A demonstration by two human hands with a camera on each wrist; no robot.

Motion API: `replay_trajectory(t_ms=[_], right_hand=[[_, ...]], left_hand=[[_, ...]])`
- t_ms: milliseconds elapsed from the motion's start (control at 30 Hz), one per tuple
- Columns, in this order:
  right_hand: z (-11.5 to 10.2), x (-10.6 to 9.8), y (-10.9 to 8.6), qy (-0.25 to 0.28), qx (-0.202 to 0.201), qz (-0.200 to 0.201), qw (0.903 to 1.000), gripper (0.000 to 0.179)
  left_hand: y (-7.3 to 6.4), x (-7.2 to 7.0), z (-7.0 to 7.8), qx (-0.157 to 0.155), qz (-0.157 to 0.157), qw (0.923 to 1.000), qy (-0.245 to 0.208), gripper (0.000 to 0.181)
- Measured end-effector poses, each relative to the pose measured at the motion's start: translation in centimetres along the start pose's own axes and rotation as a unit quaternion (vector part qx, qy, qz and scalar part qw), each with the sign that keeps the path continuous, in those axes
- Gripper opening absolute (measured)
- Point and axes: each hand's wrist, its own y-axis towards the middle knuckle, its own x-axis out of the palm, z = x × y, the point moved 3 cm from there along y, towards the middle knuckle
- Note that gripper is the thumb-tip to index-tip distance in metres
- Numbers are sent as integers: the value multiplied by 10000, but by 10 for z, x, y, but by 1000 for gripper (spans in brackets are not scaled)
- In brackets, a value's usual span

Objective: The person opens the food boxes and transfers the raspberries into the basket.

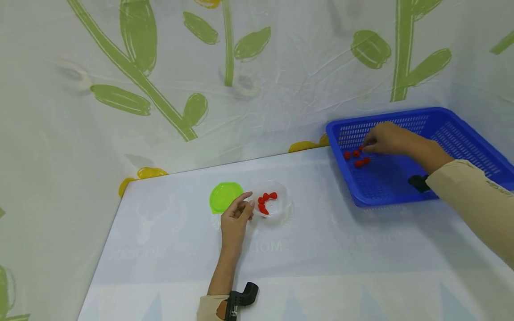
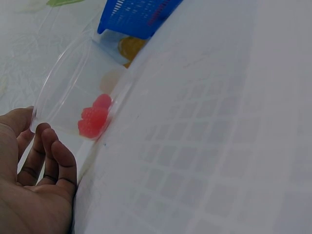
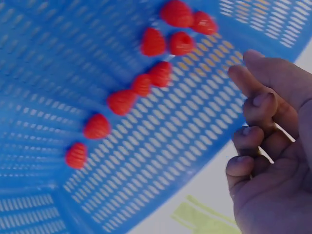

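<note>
Right wrist shows 9 raspberries [image 3: 142, 85] in the basket [image 3: 161, 131]; head, fewer.

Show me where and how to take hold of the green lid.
I'd pinch the green lid by its small tab, coming in low from the near left. The lid lies flat on the table, and the tab juts past its rounded edge, so pinching there looks easiest. The left hand and clear bowl crowd its right side.
</note>
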Motion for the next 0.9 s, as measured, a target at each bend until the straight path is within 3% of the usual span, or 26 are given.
replay_trajectory(t_ms=[233,433,900], right_hand=[[-15,-14,-12,-140,-52,144,9998,17],[-29,-17,-19,52,-67,385,9992,14],[-82,-21,-32,66,-635,845,9944,9]], left_hand=[[2,1,0,-72,-7,9999,-81,30],[1,-1,-2,-40,22,9999,-146,31],[-1,-1,-1,58,38,10000,20,29]])
